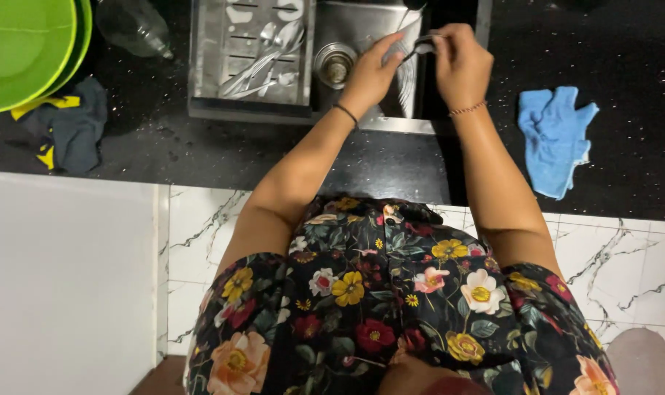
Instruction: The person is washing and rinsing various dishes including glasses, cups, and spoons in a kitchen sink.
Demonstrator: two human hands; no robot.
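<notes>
nearest the camera is a floral dress [391, 307], with marble tiles [625, 256] under the edge of a black counter [201, 146]. both forearms reach away from the body, over the counter, into a steel sink [362, 29].

the left hand [369, 73] and right hand [460, 62] meet over the basin, just right of the drain [335, 64]. between them is a small utensil [419, 47], dark at the end that shows. the right hand is closed on that end, fingers curled narrow around it. the left hand's fingertips [392, 42] press on its other end, pinched rather than spread. its long axis seems to run roughly across, hand to hand, tilted a little. what kind of utensil it is cannot be told. a thin stream of water [408, 18] seems to fall just beside it. neither hand is clearly nearer; both touch it.

left of the drain, spoons [263, 62] lie in a slotted tray [208, 51]. farther left sit a clear bottle [131, 25], green bowls [25, 51] and a dark cloth [73, 128]. a blue cloth [555, 135] lies well to the right.
</notes>
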